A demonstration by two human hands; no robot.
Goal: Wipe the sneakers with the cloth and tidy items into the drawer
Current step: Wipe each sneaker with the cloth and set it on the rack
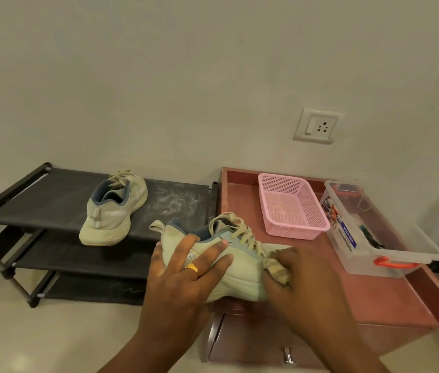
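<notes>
Far left, a dark three-tier shoe rack (51, 195) stands against the wall, and on its top shelf sits the loose sneaker (113, 211), pale, heel toward us, laces flopping, with whitish dust smeared on the shelf just to its right. Moving in, here's the left hand (183, 275), gold ring (192, 268) on one finger, and its grip is on the held sneaker (239, 273): thumb hooked round the heel, fingers spread along the side panel. That shoe lies on its side over the front-left corner of the reddish tabletop (374, 300), toe pointing right; whether the sole rests on the surface I can't tell. At the toe end comes the right hand (301, 281), its grip closed round a bunched tan cloth (276, 267) and pressing it against the shoe's forefoot, just below the laces. Beneath both hands, the drawer (253, 351) front shows under the tabletop, a metal handle (288, 358) sticking out. Further back on the tabletop, a pink basket (291, 208) of perforated plastic, and touching its right side a clear plastic box (369, 232) with an orange latch (393, 263), small items inside too blurred to name. Up on the wall above them, a white socket plate (318, 126).
</notes>
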